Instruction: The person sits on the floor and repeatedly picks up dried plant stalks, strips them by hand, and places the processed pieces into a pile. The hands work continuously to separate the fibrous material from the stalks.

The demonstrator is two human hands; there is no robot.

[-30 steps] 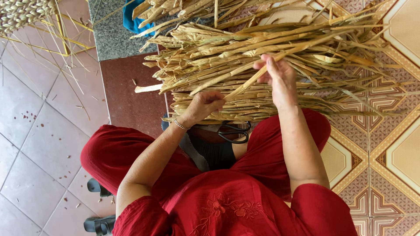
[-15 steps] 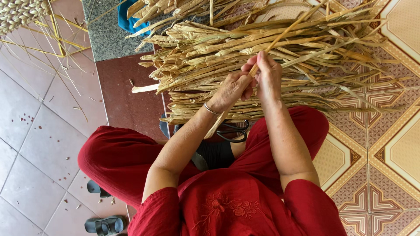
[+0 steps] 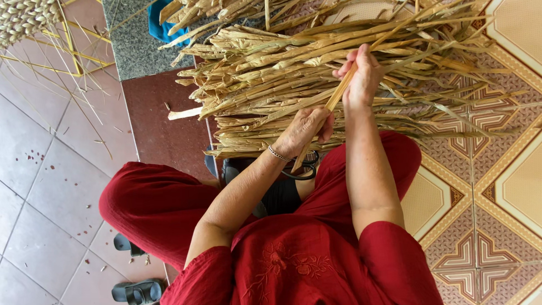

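Observation:
A long dried straw-coloured leaf strip (image 3: 337, 97) runs slantwise between both hands. My left hand (image 3: 305, 129), with a thin bracelet at the wrist, grips its lower part just above my lap. My right hand (image 3: 361, 76) is closed round the strip higher up, over a big pile of dried leaves (image 3: 271, 73) that lies across the floor in front of me. Black-handled scissors (image 3: 305, 169) rest in my lap, partly hidden under the left hand. I sit in red clothes with my knees apart.
A woven straw piece (image 3: 22, 20) with loose yellow strands lies at the top left on grey tiles. A blue object (image 3: 161, 28) sits behind the pile on a grey stone step. Patterned orange tiles (image 3: 497, 186) cover the right side. Black sandals (image 3: 135, 291) lie at the bottom left.
My hands came together on the strip, then moved apart along it: the right hand went up over the pile, the left slid down toward my lap.

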